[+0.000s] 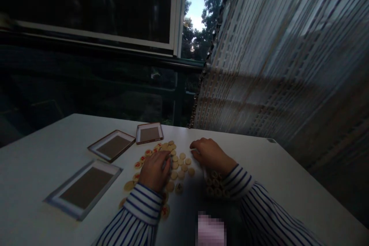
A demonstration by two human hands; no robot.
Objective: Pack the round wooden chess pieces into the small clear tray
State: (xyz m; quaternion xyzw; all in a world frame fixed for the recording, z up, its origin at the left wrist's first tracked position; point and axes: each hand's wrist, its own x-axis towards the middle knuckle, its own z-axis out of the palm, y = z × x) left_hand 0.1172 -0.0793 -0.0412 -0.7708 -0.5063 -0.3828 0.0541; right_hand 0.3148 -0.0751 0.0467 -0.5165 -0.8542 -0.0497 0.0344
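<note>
White table: running from the left edge (43,142) across, dim light falling over it.
Near tray: lying flat (86,189), showing a brown base.
Middle tray: sitting farther back (115,146), its corner nearly meeting the next.
Far tray: resting near the table's back edge (149,134).
Red-marked discs: spreading (148,153) between trays and left hand, some showing near the wrist.
Left hand: hovering low or resting (155,169) over the discs, fingers bending; cannot tell whether the grip is holding one, the underside being hidden.
Plain discs: scattering pale and loose (175,165) between both hands.
Black-marked disc: lying nearer the person (179,188).
Right hand: arching (212,154) beyond the plain discs, fingers curling, a narrow gap showing between index finger and thumb.
Bunched discs: crowding together (216,182) beneath the right wrist, in shadow.
Strand curtain: hanging (259,65) behind the table, right.
</note>
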